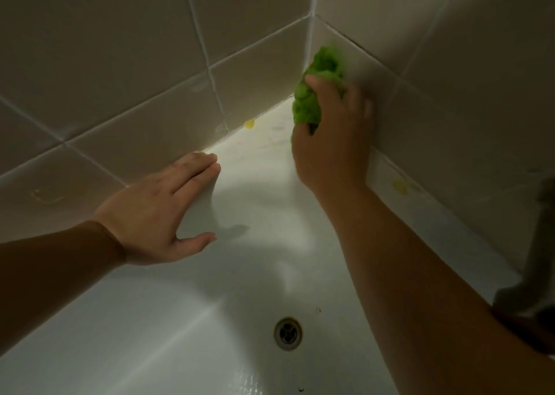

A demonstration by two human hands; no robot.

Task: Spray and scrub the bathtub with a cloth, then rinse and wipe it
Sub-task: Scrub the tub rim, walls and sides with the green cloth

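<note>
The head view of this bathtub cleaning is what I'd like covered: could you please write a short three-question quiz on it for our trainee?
1. True or false: the right hand grips the green cloth.
2. Where does the left hand rest? A) on the drain B) flat on the bathtub rim beside the tiled wall C) on a tap
3. Fill in: the cloth is up in the ____ where the two tiled walls meet.

Key: 1 true. 2 B. 3 corner. The drain lies uncovered in the tub floor, and neither hand touches it.
</note>
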